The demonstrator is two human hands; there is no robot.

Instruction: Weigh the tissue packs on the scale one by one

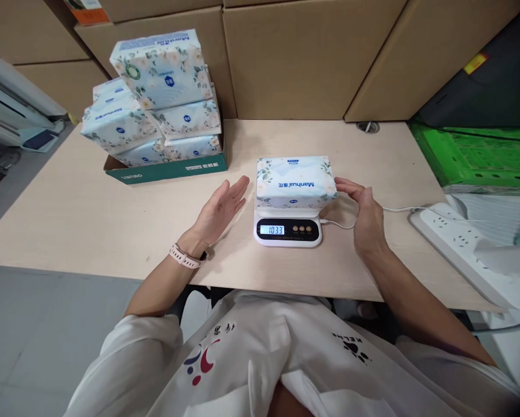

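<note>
A floral tissue pack [295, 182] lies on a white digital scale [288, 238], whose lit display reads 103.3. My left hand [223, 209] is a short way to the left of the pack, fingers stretched out and holding nothing. On the other side, my right hand [366, 217] has its fingers extended, the tips at or very near the pack's right end; whether they touch it I cannot tell. A wristband [185, 256] is on my left wrist.
At the back left, several more tissue packs [168, 75] are piled in a green open box [168, 169]. Cardboard boxes [286, 63] line the table's back edge. A white cable [340, 225] leads right from the scale toward a power strip [464, 243]. A green crate [481, 156] stands at right.
</note>
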